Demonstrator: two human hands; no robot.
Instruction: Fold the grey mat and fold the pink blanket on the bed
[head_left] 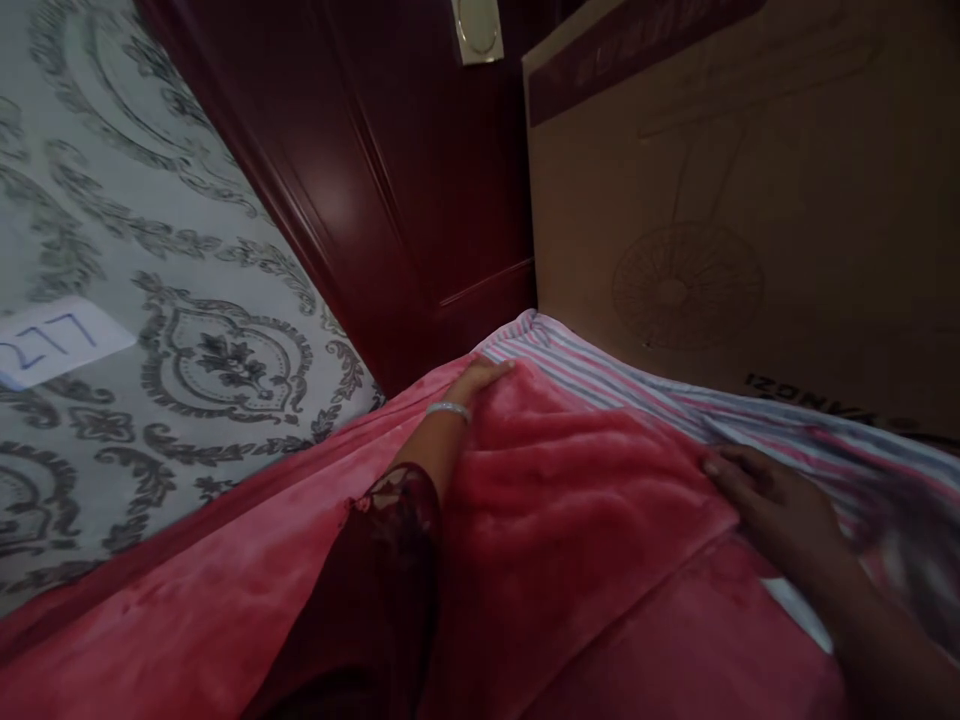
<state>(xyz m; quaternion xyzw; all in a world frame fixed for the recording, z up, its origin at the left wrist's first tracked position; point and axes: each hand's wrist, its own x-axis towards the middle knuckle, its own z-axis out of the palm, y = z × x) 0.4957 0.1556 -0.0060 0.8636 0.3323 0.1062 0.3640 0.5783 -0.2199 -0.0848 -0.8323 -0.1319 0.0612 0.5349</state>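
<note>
A plush red blanket (577, 500) spreads over the lower middle, with soft folds running between my two hands. At its far edge, my left hand (480, 378) has its fingers closed on the fabric; a silvery bracelet circles the wrist and a dark red sleeve covers the forearm. On the right, my right hand (780, 495) pinches the blanket's side edge between thumb and fingers. Beyond that edge lies a striped sheet (600, 370) in pink, white and grey, partly under the blanket.
A big cardboard box (810, 220) with a printed fan picture stands at the back right. Behind the blanket is a dark red panelled door or headboard (420, 170). Patterned wallpaper (225, 240) covers the left wall, with a paper label (67, 340) reading 277.
</note>
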